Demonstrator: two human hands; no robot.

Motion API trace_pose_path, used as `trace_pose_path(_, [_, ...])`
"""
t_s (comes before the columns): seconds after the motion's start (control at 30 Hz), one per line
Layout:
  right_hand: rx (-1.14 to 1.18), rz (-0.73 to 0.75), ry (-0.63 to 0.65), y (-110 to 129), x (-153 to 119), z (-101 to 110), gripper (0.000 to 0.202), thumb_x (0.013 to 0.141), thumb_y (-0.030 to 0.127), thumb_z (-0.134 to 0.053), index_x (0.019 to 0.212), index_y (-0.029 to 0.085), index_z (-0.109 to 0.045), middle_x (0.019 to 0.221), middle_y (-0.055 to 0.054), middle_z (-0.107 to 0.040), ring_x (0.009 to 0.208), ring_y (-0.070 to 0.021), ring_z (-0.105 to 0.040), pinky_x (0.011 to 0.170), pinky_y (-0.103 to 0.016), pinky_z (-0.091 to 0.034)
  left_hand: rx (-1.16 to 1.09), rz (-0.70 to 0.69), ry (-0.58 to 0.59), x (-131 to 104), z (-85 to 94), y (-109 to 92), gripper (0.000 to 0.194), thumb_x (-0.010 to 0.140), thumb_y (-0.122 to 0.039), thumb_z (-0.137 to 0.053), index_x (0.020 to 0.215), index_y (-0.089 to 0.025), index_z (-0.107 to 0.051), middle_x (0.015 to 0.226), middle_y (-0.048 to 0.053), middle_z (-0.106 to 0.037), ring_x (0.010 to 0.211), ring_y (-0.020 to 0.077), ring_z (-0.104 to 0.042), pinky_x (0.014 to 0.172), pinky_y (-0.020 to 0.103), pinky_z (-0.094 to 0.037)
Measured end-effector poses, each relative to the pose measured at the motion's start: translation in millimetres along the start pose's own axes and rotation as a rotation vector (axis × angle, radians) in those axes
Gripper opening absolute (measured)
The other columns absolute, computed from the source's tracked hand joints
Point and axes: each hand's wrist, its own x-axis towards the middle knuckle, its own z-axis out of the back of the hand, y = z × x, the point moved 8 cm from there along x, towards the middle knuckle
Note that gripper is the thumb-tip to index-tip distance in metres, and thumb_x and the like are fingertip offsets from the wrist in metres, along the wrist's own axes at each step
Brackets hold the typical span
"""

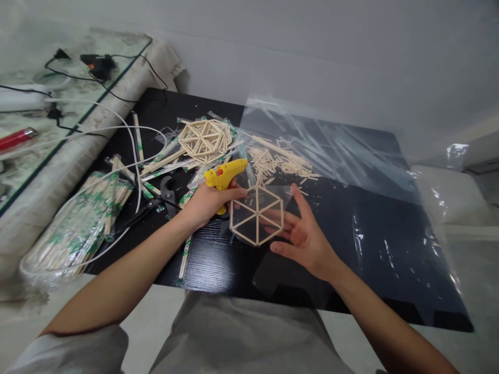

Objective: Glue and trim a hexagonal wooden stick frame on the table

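My left hand (210, 201) is closed around a yellow hot glue gun (229, 174). The thumb of that hand also rests at the upper left edge of a hexagonal frame of wooden sticks (257, 213), with spokes meeting at its centre. A piece of clear plastic film lies about the frame. At the frame's right side is my right hand (307, 241), thumb and fingers spread, some fingertips seen behind the frame; I cannot tell whether they touch it. Beyond the hands, finished-looking stick hexagons (202, 137) lie stacked beside a pile of short cut sticks (268, 163).
Wrapped chopsticks (81, 218) fill the table's left side, near black-handled cutters (167, 192) and a looping white cable (138, 182). A large clear plastic sheet (331, 145) covers the right. On the glass-topped surface, a black glue gun (99, 66) sits by a red object (17, 139).
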Motion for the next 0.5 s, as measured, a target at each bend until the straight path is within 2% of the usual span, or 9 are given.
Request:
trace_pose_path(0.07, [-0.077, 0.018, -0.008, 1, -5, 1, 0.134, 0.084, 0.051, -0.082, 0.16, 0.043, 0.028, 0.15, -0.013, -0.06, 0.128, -0.0316, -0.068, 0.107, -0.061, -0.056, -0.001, 0.021, -0.015, 0, -0.1, 0, 0.038, 0.06, -0.031, -0.09, 0.074, -0.02, -0.056, 0.072, -0.002, -0.064, 0.057, 0.0124, -0.063, 0.052, 0.025, -0.052])
trace_pose_path(0.1, [-0.095, 0.024, -0.007, 1, -7, 0, 0.134, 0.084, 0.049, -0.083, 0.161, 0.044, 0.026, 0.15, -0.013, -0.06, 0.126, -0.0314, -0.069, 0.107, -0.06, -0.057, -0.002, 0.026, -0.018, 0, -0.3, 0, 0.038, 0.06, -0.03, -0.09, 0.074, -0.02, -0.056, 0.072, -0.002, -0.064, 0.058, 0.0124, -0.063, 0.053, 0.025, -0.053])
trace_pose_path(0.13, [-0.102, 0.029, -0.003, 1, -8, 0, 0.129, 0.084, 0.047, -0.083, 0.163, 0.045, 0.019, 0.148, -0.012, -0.061, 0.125, -0.031, -0.07, 0.106, -0.059, -0.058, -0.005, 0.026, -0.018, 0, -0.4, 0, 0.038, 0.06, -0.03, -0.09, 0.074, -0.02, -0.056, 0.072, -0.002, -0.065, 0.058, 0.0122, -0.063, 0.053, 0.024, -0.053])
trace_pose_path(0.2, [-0.098, 0.036, 0.001, -1, -7, -1, 0.111, 0.085, 0.042, -0.084, 0.167, 0.044, -0.009, 0.144, -0.009, -0.065, 0.122, -0.0297, -0.071, 0.106, -0.056, -0.059, -0.007, 0.021, -0.016, 0, -0.4, 1, 0.038, 0.06, -0.03, -0.09, 0.074, -0.02, -0.057, 0.072, -0.003, -0.065, 0.058, 0.0116, -0.063, 0.054, 0.024, -0.053])
trace_pose_path(0.27, [-0.085, 0.027, -0.017, -2, -4, 0, 0.087, 0.084, 0.039, -0.085, 0.158, 0.041, -0.04, 0.135, -0.007, -0.07, 0.118, -0.0285, -0.074, 0.104, -0.053, -0.061, 0.001, 0.024, -0.021, 0, 0.3, 2, 0.038, 0.06, -0.03, -0.091, 0.075, -0.02, -0.057, 0.071, -0.003, -0.065, 0.057, 0.0113, -0.063, 0.052, 0.023, -0.052])
trace_pose_path(0.3, [-0.076, 0.019, -0.031, -3, -2, 2, 0.078, 0.083, 0.038, -0.085, 0.152, 0.039, -0.05, 0.131, -0.006, -0.072, 0.116, -0.028, -0.075, 0.104, -0.052, -0.062, 0.006, 0.028, -0.026, 0, 0.8, 2, 0.038, 0.06, -0.031, -0.091, 0.075, -0.02, -0.057, 0.071, -0.003, -0.065, 0.056, 0.0115, -0.063, 0.052, 0.023, -0.051])
trace_pose_path(0.4, [-0.042, -0.003, -0.041, -3, 3, 3, 0.064, 0.079, 0.033, -0.089, 0.137, 0.036, -0.065, 0.124, -0.004, -0.076, 0.112, -0.0272, -0.076, 0.103, -0.051, -0.062, 0.018, 0.029, -0.039, 0, 1.4, 3, 0.038, 0.059, -0.03, -0.091, 0.075, -0.02, -0.057, 0.071, -0.003, -0.065, 0.057, 0.012, -0.063, 0.052, 0.024, -0.052])
trace_pose_path(0.5, [-0.035, -0.015, -0.003, 0, 7, 1, 0.059, 0.075, 0.028, -0.092, 0.13, 0.035, -0.07, 0.124, -0.002, -0.077, 0.109, -0.0258, -0.077, 0.102, -0.049, -0.063, 0.013, 0.01, -0.032, 0, 0.4, 2, 0.036, 0.061, -0.028, -0.089, 0.074, -0.02, -0.057, 0.071, -0.003, -0.064, 0.059, 0.0118, -0.063, 0.054, 0.024, -0.053])
